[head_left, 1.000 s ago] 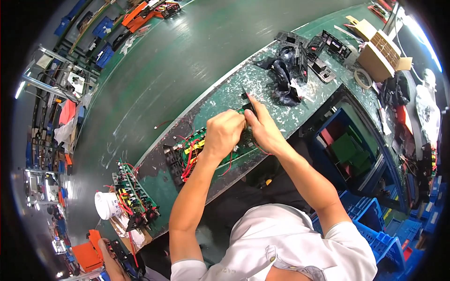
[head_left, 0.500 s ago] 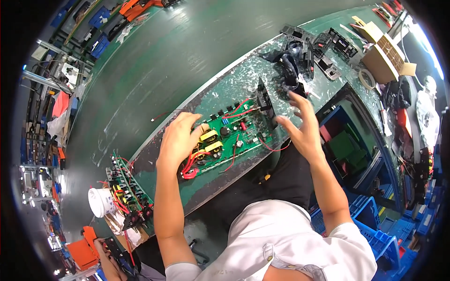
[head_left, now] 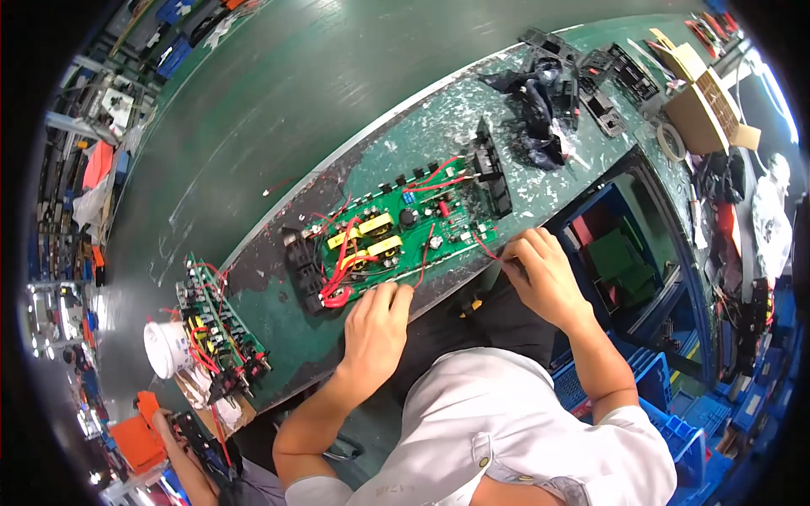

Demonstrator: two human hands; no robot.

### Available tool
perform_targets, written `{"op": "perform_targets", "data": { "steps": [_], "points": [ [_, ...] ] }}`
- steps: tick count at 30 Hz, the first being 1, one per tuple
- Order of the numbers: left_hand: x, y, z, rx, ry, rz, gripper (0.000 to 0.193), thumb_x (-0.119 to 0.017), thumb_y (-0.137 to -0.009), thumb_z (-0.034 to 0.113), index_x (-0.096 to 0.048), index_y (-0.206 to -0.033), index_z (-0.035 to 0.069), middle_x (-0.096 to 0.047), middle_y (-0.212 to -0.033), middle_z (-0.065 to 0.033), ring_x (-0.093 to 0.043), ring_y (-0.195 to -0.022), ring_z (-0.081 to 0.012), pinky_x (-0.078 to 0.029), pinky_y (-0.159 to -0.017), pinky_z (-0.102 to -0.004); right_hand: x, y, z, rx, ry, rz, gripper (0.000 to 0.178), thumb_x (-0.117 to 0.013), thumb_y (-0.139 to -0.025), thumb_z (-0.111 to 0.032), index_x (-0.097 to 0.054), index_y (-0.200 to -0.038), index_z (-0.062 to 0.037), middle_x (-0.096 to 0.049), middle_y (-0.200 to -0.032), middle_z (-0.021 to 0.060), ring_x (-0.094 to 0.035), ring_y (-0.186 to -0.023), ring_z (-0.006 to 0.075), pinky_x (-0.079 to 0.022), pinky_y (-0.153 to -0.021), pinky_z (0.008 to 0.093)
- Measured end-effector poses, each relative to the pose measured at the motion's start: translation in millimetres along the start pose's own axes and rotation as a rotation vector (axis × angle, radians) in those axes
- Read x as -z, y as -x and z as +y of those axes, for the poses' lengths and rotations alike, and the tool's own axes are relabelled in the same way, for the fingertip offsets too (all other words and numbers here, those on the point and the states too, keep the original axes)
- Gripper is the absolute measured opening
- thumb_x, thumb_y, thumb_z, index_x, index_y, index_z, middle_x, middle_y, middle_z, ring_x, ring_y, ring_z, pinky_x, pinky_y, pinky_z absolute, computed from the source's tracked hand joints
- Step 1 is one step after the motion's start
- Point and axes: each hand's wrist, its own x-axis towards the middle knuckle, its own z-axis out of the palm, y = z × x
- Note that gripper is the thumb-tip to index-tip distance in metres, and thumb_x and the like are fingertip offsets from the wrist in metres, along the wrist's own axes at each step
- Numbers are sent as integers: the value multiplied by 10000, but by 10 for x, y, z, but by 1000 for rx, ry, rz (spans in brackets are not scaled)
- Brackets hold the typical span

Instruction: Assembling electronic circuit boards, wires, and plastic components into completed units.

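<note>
A green circuit board (head_left: 396,240) with yellow-wrapped transformers (head_left: 371,228) and red wires lies across the bench. One black end panel (head_left: 494,177) stands at its right end, another black end panel (head_left: 301,271) at its left. My left hand (head_left: 375,333) is at the board's near edge, fingers closed where a loose red wire (head_left: 423,268) ends. Close to the near right corner, the fingers of my right hand (head_left: 542,277) are pinched at the tip of a shorter red wire (head_left: 484,247). Both fingertip contacts are partly hidden.
A second wired board (head_left: 221,329) leans by a white tub (head_left: 168,348) at the bench's left end. Black plastic parts (head_left: 601,108), a black bag (head_left: 540,110), a tape roll (head_left: 671,142) and a cardboard box (head_left: 700,110) lie far right. Another person's arm (head_left: 184,460) shows lower left.
My left hand has come from the board's left end to its near edge, uncovering the left panel. The right hand has moved down from the right panel to the short red wire, its fingers closing.
</note>
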Motion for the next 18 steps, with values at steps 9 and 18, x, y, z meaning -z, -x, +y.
{"op": "perform_targets", "data": {
  "steps": [9, 18],
  "points": [
    [440, -506, -17, -16, 537, 204, 149, -665, -833, -55, -651, -966, 10, -613, -868, -108, -633, -761, -194, -520, -672, -307, -10, 59, 32, 9, 143, 92, 169, -704, -802, 10, -569, -896, -28, -570, -915, 120, -573, -850, 290, -470, -729, 371],
    [28, -1360, 430, -142, 997, -330, 393, -677, -922, 69, -570, -1289, -22, -641, -1157, -94, -669, -897, -146, -553, -755, -271, 278, 8, 58, -493, -1004, 106, 104, -616, -986, -93, -663, -1005, -3, -636, -854, -13, -567, -754, 38, -456, -672, 199]
  ]
}}
